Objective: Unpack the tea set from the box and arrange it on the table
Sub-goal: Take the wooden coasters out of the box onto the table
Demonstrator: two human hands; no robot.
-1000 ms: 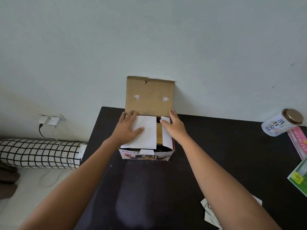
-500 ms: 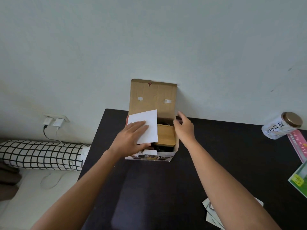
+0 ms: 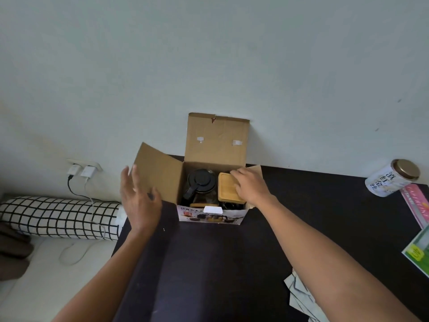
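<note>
Item: cardboard box [image 3: 210, 213] on my dark worktop [image 3: 232, 263], all flaps open, standing between my hands. Left hand [image 3: 138, 201]: spread, empty, just beside the box's left flap [image 3: 160, 175]. Right hand [image 3: 251, 185]: fingers laid on a wooden-lidded piece [image 3: 227, 188] inside. Left of that hand, in the box: black-lidded teapot [image 3: 201, 182]

This looks like a room in a home. A dark bench [image 3: 232, 263] stands against a plain pale wall [image 3: 209, 54]. Beside it lies a long checked pillow [image 3: 58, 217] on a white bed [image 3: 46, 275]. Two white chargers [image 3: 81, 170] are plugged into the wall. A tin [image 3: 392, 178] and some booklets [image 3: 417, 205] lie on the bench.
</note>
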